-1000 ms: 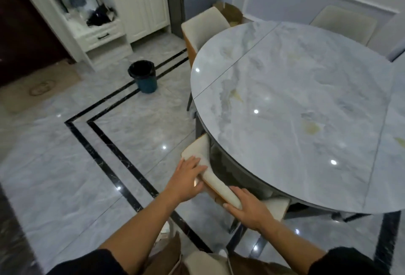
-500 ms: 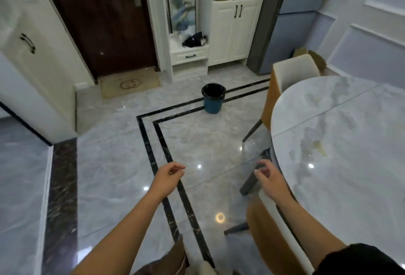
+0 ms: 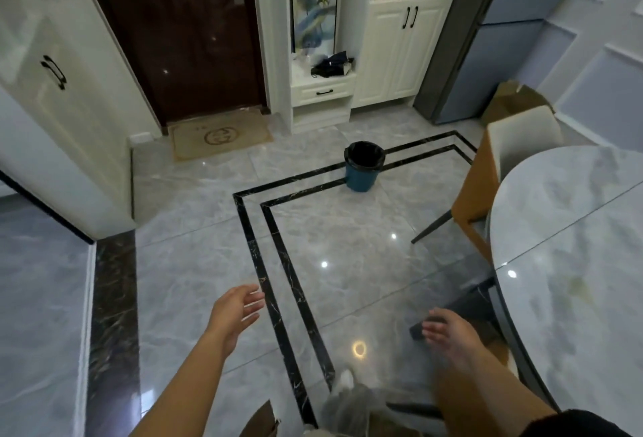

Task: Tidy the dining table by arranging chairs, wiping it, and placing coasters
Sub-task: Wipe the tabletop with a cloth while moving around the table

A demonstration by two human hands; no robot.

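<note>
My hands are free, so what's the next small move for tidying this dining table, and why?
Probably step to the orange-backed chair and push it in: it stands angled at the edge of the table, and the left hand and right hand are open, holding nothing. Yellowish stains suggest wiping comes after.

Glossy grey marble floor point(image 3: 195, 262) w/ black inlay lines point(image 3: 251, 245), dark door point(image 3: 174, 36), white cabinets point(image 3: 393, 50), teal bin point(image 3: 362, 177).
</note>
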